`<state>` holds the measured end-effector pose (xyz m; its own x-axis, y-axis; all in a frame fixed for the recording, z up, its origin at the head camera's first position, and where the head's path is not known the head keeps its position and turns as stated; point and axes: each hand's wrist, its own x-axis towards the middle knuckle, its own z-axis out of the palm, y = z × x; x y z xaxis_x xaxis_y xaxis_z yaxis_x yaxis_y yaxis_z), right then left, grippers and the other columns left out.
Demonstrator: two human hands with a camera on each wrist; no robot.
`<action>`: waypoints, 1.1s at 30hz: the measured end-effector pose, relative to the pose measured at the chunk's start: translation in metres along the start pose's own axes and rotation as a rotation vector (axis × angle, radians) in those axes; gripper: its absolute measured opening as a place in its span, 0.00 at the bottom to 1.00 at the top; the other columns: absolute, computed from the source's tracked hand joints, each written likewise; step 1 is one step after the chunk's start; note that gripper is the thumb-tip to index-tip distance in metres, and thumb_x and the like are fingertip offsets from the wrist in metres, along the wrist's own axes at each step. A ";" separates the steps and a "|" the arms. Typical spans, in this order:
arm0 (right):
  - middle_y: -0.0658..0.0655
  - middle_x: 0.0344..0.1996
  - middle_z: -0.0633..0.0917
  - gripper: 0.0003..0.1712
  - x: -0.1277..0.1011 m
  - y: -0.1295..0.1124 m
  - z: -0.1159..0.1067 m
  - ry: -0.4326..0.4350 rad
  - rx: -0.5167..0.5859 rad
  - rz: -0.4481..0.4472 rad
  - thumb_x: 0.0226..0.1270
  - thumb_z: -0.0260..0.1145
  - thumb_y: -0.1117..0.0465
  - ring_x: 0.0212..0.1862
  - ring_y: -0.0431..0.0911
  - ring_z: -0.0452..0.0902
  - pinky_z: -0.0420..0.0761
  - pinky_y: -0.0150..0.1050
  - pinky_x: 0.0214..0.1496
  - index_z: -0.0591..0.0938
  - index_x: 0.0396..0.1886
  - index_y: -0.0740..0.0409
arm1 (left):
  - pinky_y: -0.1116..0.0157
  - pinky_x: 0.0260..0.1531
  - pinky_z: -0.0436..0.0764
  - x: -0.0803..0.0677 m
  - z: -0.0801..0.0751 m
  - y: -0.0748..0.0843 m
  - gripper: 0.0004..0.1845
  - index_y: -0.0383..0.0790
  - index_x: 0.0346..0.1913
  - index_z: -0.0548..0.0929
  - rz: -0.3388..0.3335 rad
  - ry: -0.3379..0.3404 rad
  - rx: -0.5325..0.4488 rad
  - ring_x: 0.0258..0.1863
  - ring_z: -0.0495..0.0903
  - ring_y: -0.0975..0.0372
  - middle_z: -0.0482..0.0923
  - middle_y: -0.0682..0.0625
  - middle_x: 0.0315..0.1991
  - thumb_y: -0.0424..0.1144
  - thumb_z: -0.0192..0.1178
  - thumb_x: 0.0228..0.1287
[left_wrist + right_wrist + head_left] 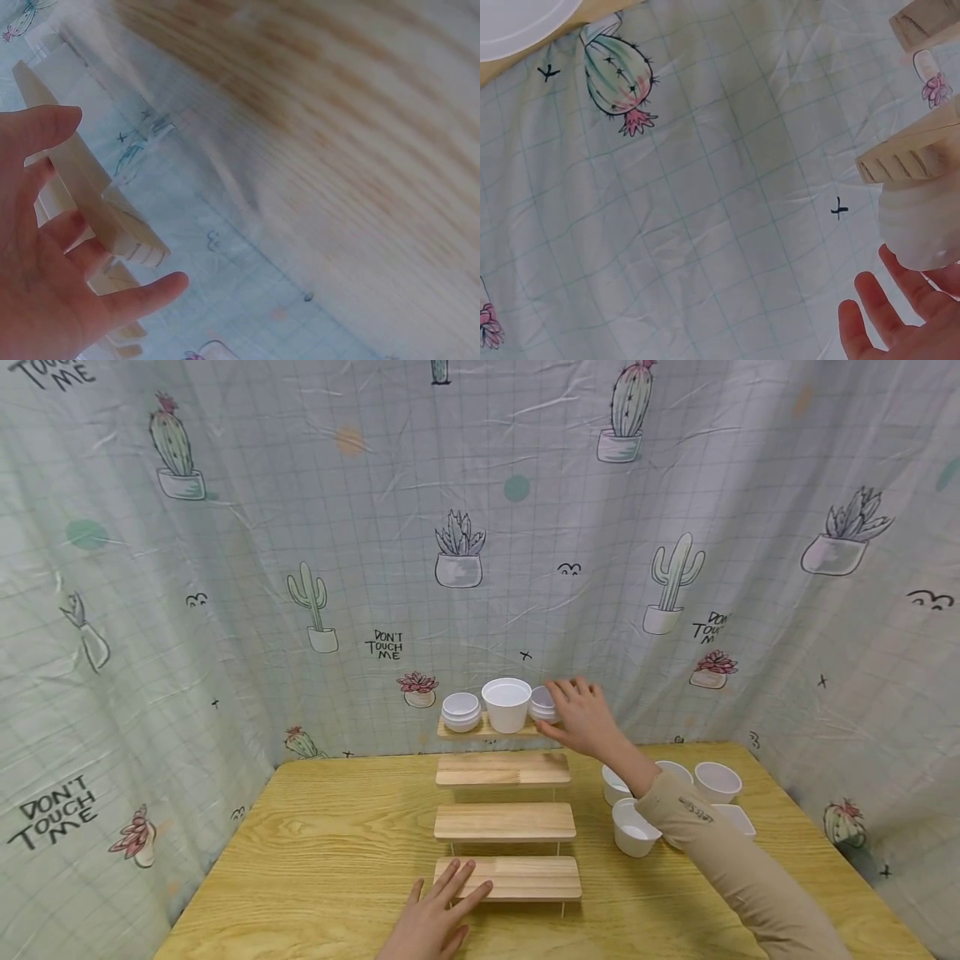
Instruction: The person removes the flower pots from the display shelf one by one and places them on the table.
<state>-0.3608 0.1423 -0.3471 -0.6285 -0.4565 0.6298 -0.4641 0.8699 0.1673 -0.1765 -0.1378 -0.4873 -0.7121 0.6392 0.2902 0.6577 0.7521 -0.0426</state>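
Observation:
A four-step wooden shelf (504, 821) stands in the middle of the table. Its top step holds a stack of small white bowls (461, 711), a taller white cup (507, 704) and a small white bowl (542, 700). My right hand (581, 714) reaches to that small bowl with straight fingers, touching its right side. In the right wrist view the fingers (900, 315) lie just under the white bowl (922, 225). My left hand (438, 914) lies flat, its fingers on the left end of the lowest step (525, 877). The left wrist view shows the hand (52, 277) against the step's edge (82, 187).
Several white cups and bowls (636, 828) (717, 781) stand on the wooden table (322, 852) to the right of the shelf, under my right forearm. A cactus-print curtain (360, 568) closes in the back and both sides.

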 end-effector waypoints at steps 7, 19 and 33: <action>0.59 0.46 0.78 0.37 -0.003 -0.001 -0.003 0.007 0.017 0.010 0.52 0.61 0.40 0.47 0.56 0.70 0.70 0.52 0.41 0.71 0.56 0.59 | 0.45 0.35 0.75 -0.001 0.001 0.000 0.35 0.58 0.65 0.61 0.002 0.003 0.010 0.62 0.65 0.51 0.62 0.46 0.64 0.46 0.61 0.52; 0.58 0.47 0.79 0.37 -0.015 0.002 -0.013 0.029 0.034 -0.003 0.52 0.62 0.41 0.46 0.55 0.70 0.69 0.52 0.44 0.72 0.56 0.60 | 0.43 0.35 0.75 0.000 0.001 0.001 0.35 0.59 0.65 0.61 -0.005 -0.001 -0.002 0.62 0.65 0.51 0.62 0.46 0.65 0.46 0.61 0.53; 0.58 0.45 0.78 0.35 -0.041 0.004 -0.028 0.052 0.033 -0.037 0.50 0.63 0.43 0.46 0.55 0.70 0.69 0.51 0.44 0.73 0.54 0.61 | 0.43 0.35 0.74 0.000 0.001 0.001 0.34 0.59 0.65 0.61 -0.006 -0.005 -0.006 0.62 0.64 0.51 0.62 0.46 0.65 0.47 0.60 0.54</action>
<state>-0.3196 0.1695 -0.3507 -0.5775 -0.4775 0.6622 -0.5078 0.8452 0.1666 -0.1767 -0.1370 -0.4883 -0.7170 0.6358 0.2858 0.6552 0.7546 -0.0350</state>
